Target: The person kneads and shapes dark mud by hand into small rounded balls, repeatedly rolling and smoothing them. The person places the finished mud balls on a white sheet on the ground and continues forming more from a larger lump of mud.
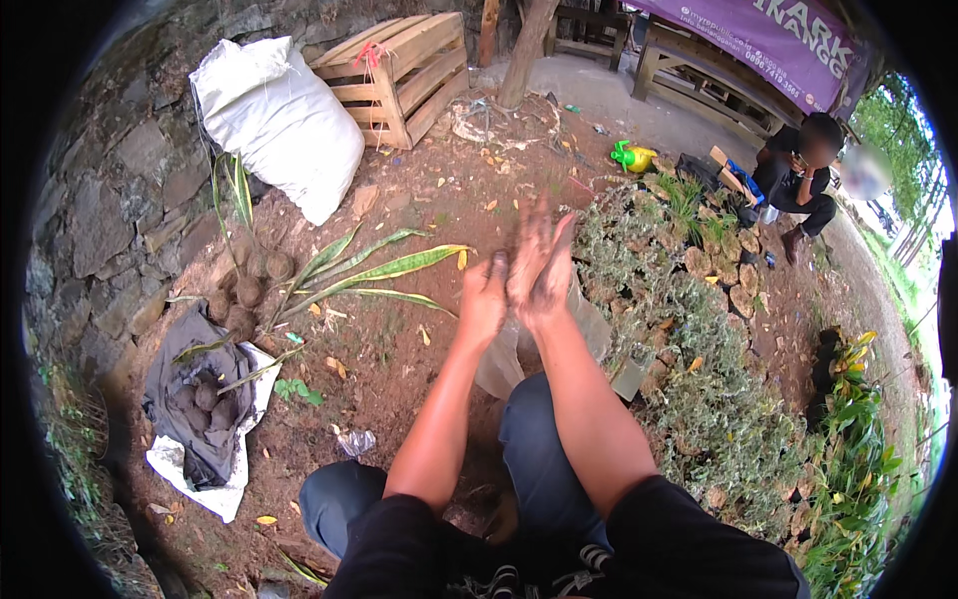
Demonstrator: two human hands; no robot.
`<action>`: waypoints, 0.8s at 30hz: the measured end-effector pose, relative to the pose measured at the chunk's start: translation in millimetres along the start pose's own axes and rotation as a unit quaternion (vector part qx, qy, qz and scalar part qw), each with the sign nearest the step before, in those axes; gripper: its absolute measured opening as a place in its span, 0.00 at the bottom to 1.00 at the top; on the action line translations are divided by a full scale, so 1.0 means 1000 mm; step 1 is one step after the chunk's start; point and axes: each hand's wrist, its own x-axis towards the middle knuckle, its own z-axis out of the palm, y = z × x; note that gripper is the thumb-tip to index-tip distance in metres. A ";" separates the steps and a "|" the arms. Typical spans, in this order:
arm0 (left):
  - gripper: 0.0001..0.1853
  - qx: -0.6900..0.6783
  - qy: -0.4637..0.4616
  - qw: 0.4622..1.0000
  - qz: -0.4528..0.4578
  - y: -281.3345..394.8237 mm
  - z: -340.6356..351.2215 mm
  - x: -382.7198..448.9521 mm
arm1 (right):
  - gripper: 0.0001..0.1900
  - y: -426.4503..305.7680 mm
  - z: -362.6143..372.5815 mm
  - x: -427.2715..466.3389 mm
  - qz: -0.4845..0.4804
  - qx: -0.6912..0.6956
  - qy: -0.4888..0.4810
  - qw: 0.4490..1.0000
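Observation:
My left hand [483,293] and my right hand [540,269] meet in front of me above the bare soil. Dark dirt covers both, and the right fingers are blurred and spread, holding nothing. The left fingers are partly hidden behind the right hand, so their pose cannot be told. Beneath my wrists lies a translucent plastic sheet [500,368], next to my knee. Left of my hands, long yellow-edged snake plant leaves [374,273] rest on the ground. Several round brown soil balls [251,290] are piled at their base.
A dark cloth [224,367] on a white sack [172,464] holds more balls. By the stone wall [112,224] stand a full white sack [281,120] and a wooden crate [426,75]. Densely packed small plants [658,322] fill the right. Beyond them a person [797,172] crouches near a yellow-green sprayer [635,157].

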 end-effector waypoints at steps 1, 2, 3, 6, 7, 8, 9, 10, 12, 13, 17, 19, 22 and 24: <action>0.25 0.052 -0.027 0.998 -0.010 0.001 0.002 -0.004 | 0.46 -0.001 -0.005 0.003 -0.012 0.017 0.036 0.999; 0.26 0.059 -0.012 0.998 0.005 -0.013 0.011 -0.005 | 0.46 -0.002 -0.012 0.006 -0.025 0.034 0.073 0.996; 0.23 0.024 -0.023 0.999 -0.024 -0.022 0.004 -0.003 | 0.47 -0.001 -0.012 0.007 -0.038 0.055 0.104 0.992; 0.20 -0.143 0.008 0.984 -0.109 -0.049 -0.027 0.004 | 0.49 0.019 -0.007 0.019 -0.060 -0.014 0.070 0.996; 0.21 -0.251 0.046 0.957 -0.138 -0.031 -0.017 0.007 | 0.49 0.016 -0.016 0.024 -0.068 -0.038 0.053 0.996; 0.22 -0.342 0.018 0.929 -0.143 -0.013 -0.016 0.006 | 0.46 0.010 -0.027 0.026 -0.055 -0.069 0.065 0.994; 0.24 -0.423 -0.003 0.894 -0.146 0.017 -0.022 0.005 | 0.46 0.004 -0.028 0.025 -0.043 -0.131 0.059 0.989; 0.29 -0.426 0.013 0.891 -0.160 0.016 -0.037 0.011 | 0.45 0.005 -0.023 0.021 -0.024 -0.187 0.045 0.981; 0.33 -0.440 -0.020 0.884 -0.159 0.025 -0.057 0.007 | 0.42 0.013 -0.013 0.015 -0.009 -0.212 0.000 0.977; 0.35 -0.450 -0.043 0.877 -0.160 0.033 -0.058 0.007 | 0.41 0.021 -0.019 0.016 -0.020 -0.327 -0.025 0.944; 0.43 -0.594 -0.012 0.771 -0.230 0.046 -0.043 -0.001 | 0.29 0.037 0.015 -0.002 -0.130 -0.559 -0.091 0.814; 0.48 -0.568 0.043 0.807 -0.160 0.035 -0.045 0.002 | 0.25 0.041 0.028 -0.006 -0.102 -0.574 -0.086 0.808; 0.56 -0.485 0.115 0.866 -0.035 -0.007 -0.057 0.022 | 0.22 0.030 0.048 -0.021 0.054 -0.602 -0.127 0.787; 0.52 -0.428 0.040 0.857 0.284 -0.084 -0.142 0.035 | 0.22 0.052 0.090 -0.043 0.109 -0.596 -0.197 0.771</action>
